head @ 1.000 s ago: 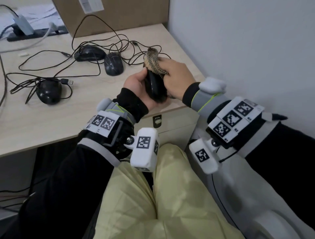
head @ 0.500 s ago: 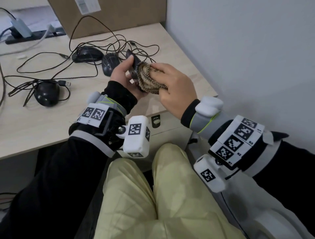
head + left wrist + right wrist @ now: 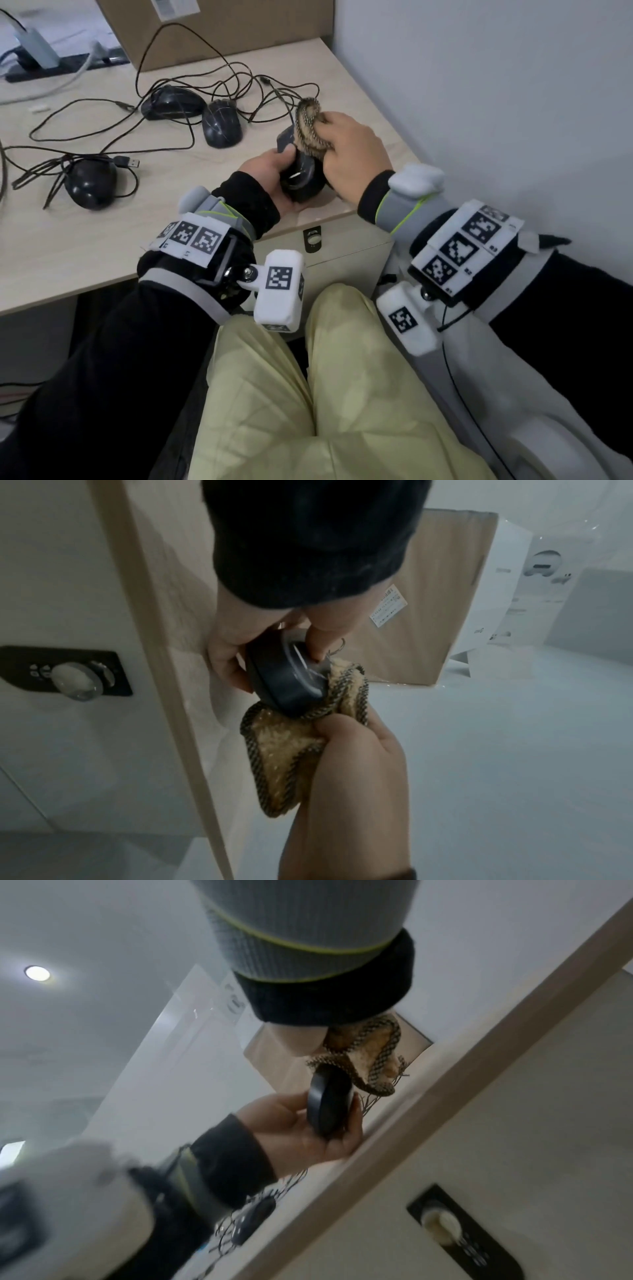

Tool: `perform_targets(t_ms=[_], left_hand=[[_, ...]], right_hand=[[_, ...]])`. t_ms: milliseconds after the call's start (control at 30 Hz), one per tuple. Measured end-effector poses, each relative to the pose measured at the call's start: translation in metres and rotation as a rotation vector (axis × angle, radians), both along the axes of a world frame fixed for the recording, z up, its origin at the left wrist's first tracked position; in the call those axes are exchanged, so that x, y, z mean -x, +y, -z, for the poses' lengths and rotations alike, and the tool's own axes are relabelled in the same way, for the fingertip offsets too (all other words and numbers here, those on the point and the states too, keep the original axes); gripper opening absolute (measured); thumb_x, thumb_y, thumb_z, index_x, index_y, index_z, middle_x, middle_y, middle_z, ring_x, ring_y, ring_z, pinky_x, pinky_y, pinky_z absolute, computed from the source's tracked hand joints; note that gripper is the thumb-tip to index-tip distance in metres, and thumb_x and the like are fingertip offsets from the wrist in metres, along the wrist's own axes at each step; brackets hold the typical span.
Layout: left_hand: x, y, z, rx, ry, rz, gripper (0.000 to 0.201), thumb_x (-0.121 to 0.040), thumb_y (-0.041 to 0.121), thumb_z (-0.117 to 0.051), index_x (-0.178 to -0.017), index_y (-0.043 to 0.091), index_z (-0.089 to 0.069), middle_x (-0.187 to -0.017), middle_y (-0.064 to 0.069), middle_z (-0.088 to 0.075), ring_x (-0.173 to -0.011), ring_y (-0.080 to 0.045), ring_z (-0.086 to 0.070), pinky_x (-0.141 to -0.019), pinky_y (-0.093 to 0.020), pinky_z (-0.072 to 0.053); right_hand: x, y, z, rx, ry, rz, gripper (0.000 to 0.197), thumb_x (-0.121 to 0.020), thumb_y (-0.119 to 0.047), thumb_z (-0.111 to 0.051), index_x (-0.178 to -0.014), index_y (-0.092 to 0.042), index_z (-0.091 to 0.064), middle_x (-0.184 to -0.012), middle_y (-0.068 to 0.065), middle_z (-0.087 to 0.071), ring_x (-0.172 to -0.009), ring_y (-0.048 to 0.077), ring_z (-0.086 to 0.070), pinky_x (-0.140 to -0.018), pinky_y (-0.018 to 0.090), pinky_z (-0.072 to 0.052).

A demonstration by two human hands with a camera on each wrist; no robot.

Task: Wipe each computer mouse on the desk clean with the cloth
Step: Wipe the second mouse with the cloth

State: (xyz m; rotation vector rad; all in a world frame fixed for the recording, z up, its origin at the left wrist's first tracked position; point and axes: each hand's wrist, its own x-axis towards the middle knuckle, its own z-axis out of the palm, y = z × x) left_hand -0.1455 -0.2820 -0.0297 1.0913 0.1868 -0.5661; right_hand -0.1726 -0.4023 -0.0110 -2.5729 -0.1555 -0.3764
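Note:
My left hand (image 3: 274,174) grips a black wired mouse (image 3: 301,178) just above the desk's front right corner, thumb on its upper side. In the left wrist view that mouse (image 3: 284,677) is tilted on edge. My right hand (image 3: 349,147) holds a bunched tan cloth with a dark checked border (image 3: 310,128) and presses it against the far end of the mouse. The cloth (image 3: 298,748) wraps under the mouse's end. Three other black mice lie on the desk: one at the left (image 3: 90,183), two side by side further back (image 3: 173,104) (image 3: 222,123).
Tangled black cables (image 3: 219,75) spread over the wooden desk (image 3: 85,246). A cardboard box (image 3: 222,24) stands at the back, a power strip (image 3: 61,65) at the back left. A white wall (image 3: 496,85) runs close on the right. A drawer lock (image 3: 312,237) sits below the desk edge.
The hands lifted the mouse, turned it on edge half a second ago, then brought it back low over the desk corner. The cloth has shifted from the mouse's side to its far end.

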Motion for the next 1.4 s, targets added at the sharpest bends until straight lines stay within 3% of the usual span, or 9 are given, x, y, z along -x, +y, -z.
perform_targets(t_ms=[167,267,433,500,700,900,1033,1200,1400], left_hand=[[0.003,-0.003,0.004,-0.016,-0.081,-0.069,0.041,-0.099,0.009,-0.039,-0.139,0.000,-0.035,-0.109,-0.018,-0.056,-0.087,-0.028,-0.060,-0.073,-0.042,-0.054],[-0.002,-0.004,0.004,0.023,-0.064,-0.136,0.041,-0.098,0.010,-0.041,-0.139,0.004,-0.036,-0.123,-0.021,-0.056,-0.094,-0.033,-0.061,-0.068,-0.046,-0.056],[0.000,-0.004,-0.002,0.099,0.111,-0.082,0.043,-0.103,0.035,-0.027,-0.098,0.007,-0.058,-0.080,-0.015,-0.069,-0.082,-0.030,-0.060,-0.066,-0.047,-0.047],[-0.003,-0.003,0.000,0.129,0.139,-0.090,0.050,-0.102,0.039,-0.023,-0.094,0.006,-0.059,-0.087,-0.016,-0.065,-0.084,-0.031,-0.060,-0.068,-0.046,-0.044],[-0.004,-0.001,0.004,0.110,0.212,-0.060,0.060,-0.098,0.049,-0.028,-0.134,0.005,-0.049,-0.125,-0.014,-0.059,-0.115,-0.029,-0.056,-0.098,-0.044,-0.042],[0.002,0.003,0.005,0.143,0.071,-0.026,0.042,-0.101,0.038,-0.030,-0.106,0.013,-0.063,-0.094,-0.008,-0.072,-0.090,-0.023,-0.067,-0.063,-0.034,-0.059],[0.005,0.000,-0.002,0.148,0.051,0.020,0.049,-0.098,0.053,-0.024,-0.106,0.021,-0.060,-0.093,-0.004,-0.071,-0.083,-0.020,-0.068,-0.060,-0.032,-0.058],[0.000,-0.002,0.004,0.104,0.040,-0.013,0.059,-0.093,0.064,-0.017,-0.124,0.029,-0.053,-0.107,0.000,-0.064,-0.095,-0.017,-0.060,-0.076,-0.032,-0.050],[0.001,0.001,-0.001,0.036,0.047,0.024,0.057,-0.091,0.066,-0.020,-0.094,0.023,-0.057,-0.084,0.001,-0.065,-0.079,-0.015,-0.060,-0.059,-0.023,-0.054]], right_hand=[[-0.025,-0.006,-0.006,-0.081,0.168,0.052,0.037,-0.080,-0.008,-0.041,-0.110,-0.014,-0.062,-0.120,0.016,-0.061,-0.108,0.036,-0.054,-0.086,0.033,-0.043],[-0.014,0.000,-0.002,-0.022,0.114,-0.067,0.050,-0.075,-0.011,-0.032,-0.118,-0.012,-0.059,-0.135,0.012,-0.050,-0.114,0.037,-0.052,-0.094,0.041,-0.044],[0.015,0.001,0.004,0.159,0.133,-0.167,0.049,-0.083,-0.011,-0.035,-0.130,-0.013,-0.051,-0.153,0.007,-0.026,-0.124,0.033,-0.043,-0.093,0.040,-0.042],[0.023,-0.001,0.007,0.204,0.151,-0.190,0.052,-0.084,-0.003,-0.038,-0.134,-0.012,-0.046,-0.155,0.006,-0.019,-0.131,0.031,-0.036,-0.097,0.039,-0.041],[0.037,0.006,0.011,0.426,0.163,-0.237,0.052,-0.086,-0.003,-0.037,-0.137,-0.013,-0.040,-0.157,0.001,-0.014,-0.144,0.025,-0.014,-0.105,0.038,-0.031],[0.013,0.007,0.010,0.340,0.158,-0.202,0.052,-0.087,-0.005,-0.037,-0.138,-0.015,-0.040,-0.157,-0.001,-0.016,-0.142,0.023,-0.018,-0.102,0.038,-0.035],[0.001,0.011,0.002,0.191,0.100,-0.129,0.054,-0.081,-0.002,-0.039,-0.132,-0.013,-0.047,-0.152,0.002,-0.029,-0.123,0.033,-0.042,-0.090,0.042,-0.044],[-0.016,0.015,0.009,0.102,0.152,-0.128,0.054,-0.075,-0.001,-0.037,-0.126,-0.010,-0.052,-0.146,0.005,-0.040,-0.111,0.041,-0.051,-0.089,0.045,-0.045],[-0.038,0.017,-0.002,0.099,0.193,-0.073,0.048,-0.083,-0.002,-0.037,-0.129,-0.010,-0.048,-0.139,0.010,-0.046,-0.122,0.034,-0.046,-0.099,0.036,-0.039]])
